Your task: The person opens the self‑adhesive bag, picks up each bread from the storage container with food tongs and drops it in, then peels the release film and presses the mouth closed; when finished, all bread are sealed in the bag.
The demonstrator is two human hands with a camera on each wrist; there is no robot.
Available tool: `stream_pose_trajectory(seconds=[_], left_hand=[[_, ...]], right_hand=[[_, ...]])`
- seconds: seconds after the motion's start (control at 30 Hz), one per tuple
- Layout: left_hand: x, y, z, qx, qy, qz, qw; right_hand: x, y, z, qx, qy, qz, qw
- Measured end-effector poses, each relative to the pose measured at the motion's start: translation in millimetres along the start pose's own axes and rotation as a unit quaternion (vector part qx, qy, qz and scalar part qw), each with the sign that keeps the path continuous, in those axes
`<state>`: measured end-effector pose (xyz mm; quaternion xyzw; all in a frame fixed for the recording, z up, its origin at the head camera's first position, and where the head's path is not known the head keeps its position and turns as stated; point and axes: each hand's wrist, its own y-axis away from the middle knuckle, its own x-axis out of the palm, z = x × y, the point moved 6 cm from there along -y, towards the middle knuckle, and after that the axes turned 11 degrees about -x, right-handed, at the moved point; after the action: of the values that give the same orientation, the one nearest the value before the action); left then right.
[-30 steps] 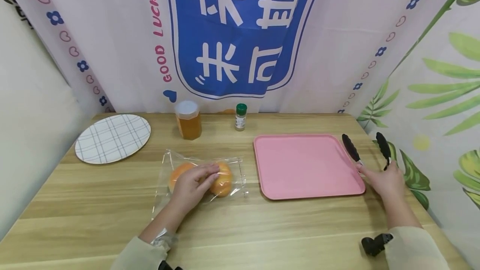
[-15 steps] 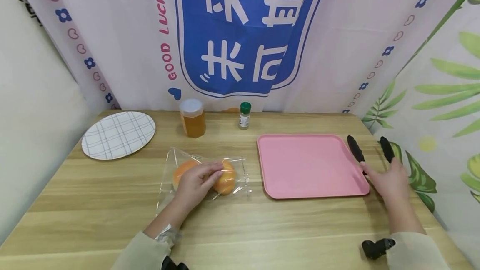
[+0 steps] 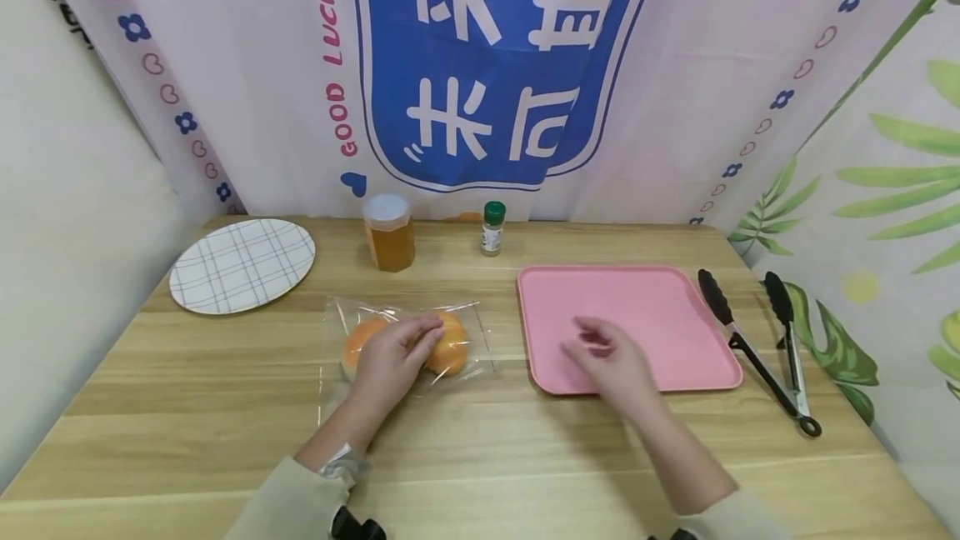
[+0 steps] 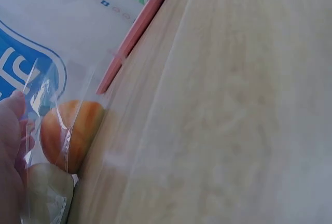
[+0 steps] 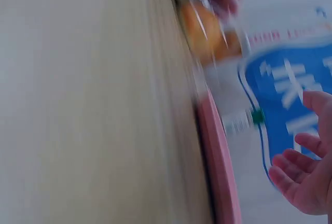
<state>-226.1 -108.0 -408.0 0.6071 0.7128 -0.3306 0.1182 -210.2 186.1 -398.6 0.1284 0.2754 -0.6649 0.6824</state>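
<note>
A clear plastic bag of bread buns [image 3: 450,348] lies on the table left of centre. Over it is my left hand [image 3: 393,357], its thumb and fingers pinching the film between two orange-brown buns. One bun [image 4: 72,133] shows close to that hand in the left wrist view. My right hand [image 3: 615,361] hovers over the front left part of a pink tray [image 3: 637,298], blurred, its fingers loosely bent and holding nothing. In the right wrist view its fingers are spread apart. Black-tipped tongs [image 3: 772,373] lie spread to the right of the tray.
A checked oval plate [image 3: 242,265] lies at the back left of the wooden table [image 3: 465,465]. At the back stand a jar of amber contents [image 3: 392,240] and a small green-capped shaker bottle [image 3: 492,232]. A printed cloth [image 3: 637,157] hangs behind the table.
My right hand has left the tongs and moved left over the tray; the tongs now lie alone. My left hand stays at the bag, whose film has shifted slightly.
</note>
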Motion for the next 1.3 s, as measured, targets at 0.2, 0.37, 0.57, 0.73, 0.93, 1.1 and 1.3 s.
stream_pose_trajectory(seconds=[0.2,0.37,0.57,0.73,0.93,1.1,1.3], left_hand=[[0.8,0.2,-0.2,-0.02,-0.011,-0.018,0.9996],[2.0,-0.1,-0.1,-0.032,-0.012,-0.014,0.9993],[0.2,0.5,-0.5,-0.034,-0.018,-0.019,0.9991],[-0.5,1.0,-0.8,-0.035,-0.015,-0.019,0.9991],[-5.0,1.1,-1.4,-0.076,-0.017,0.015,0.9969],[-15.4,-9.9,-4.3,-0.121,-0.04,0.076,0.9889],[-23.2,-40.9,-1.9,-0.11,-0.117,0.127,0.9789]], right_hand=[[77,9.8,16,0.048,-0.137,0.054,0.9878],[112,14.0,15,0.103,-0.199,0.084,0.971],[133,7.3,9,0.151,-0.242,0.075,0.9556],[140,-0.6,8,0.184,-0.262,0.059,0.9453],[143,-5.1,8,0.187,-0.291,0.038,0.9376],[141,-7.2,7,0.17,-0.309,0.012,0.9358],[140,-7.2,8,0.16,-0.302,0.001,0.9397]])
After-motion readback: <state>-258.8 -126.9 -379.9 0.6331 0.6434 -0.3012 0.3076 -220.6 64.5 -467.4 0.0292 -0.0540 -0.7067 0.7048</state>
